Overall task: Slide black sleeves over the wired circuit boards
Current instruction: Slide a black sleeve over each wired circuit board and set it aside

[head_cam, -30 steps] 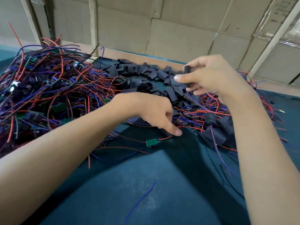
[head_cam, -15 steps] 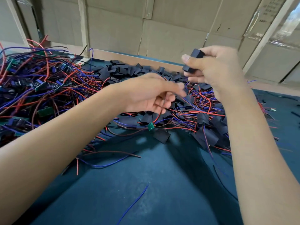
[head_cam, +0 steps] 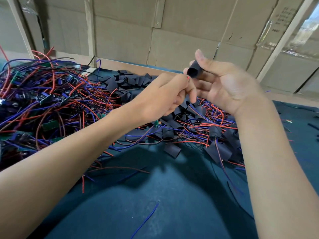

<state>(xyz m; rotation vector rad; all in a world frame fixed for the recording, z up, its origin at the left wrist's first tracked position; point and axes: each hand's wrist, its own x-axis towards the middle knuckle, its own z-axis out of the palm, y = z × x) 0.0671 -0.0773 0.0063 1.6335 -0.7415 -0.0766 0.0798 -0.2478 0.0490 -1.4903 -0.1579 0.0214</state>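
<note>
1. My right grip (head_cam: 222, 83) holds one black sleeve (head_cam: 195, 71) in the air above the tabletop (head_cam: 155, 195); the thumb lies on top of it and curled fingers support it from below. Its open round mouth faces my left grip.
2. My left grip (head_cam: 164, 97) is closed in a pinch on thin wires; a red wire end (head_cam: 188, 77) shows at my fingertips, just beside the mouth of the sleeve.
3. A small green circuit board (head_cam: 157, 123) hangs below my left grip, above the pile.
4. Loose black sleeves (head_cam: 131, 80) lie in a heap behind my grips.
5. A big tangle of red and blue wires (head_cam: 43, 100) with more boards covers the left side of the tabletop.
6. Cardboard boxes (head_cam: 172, 31) stand behind.
</note>
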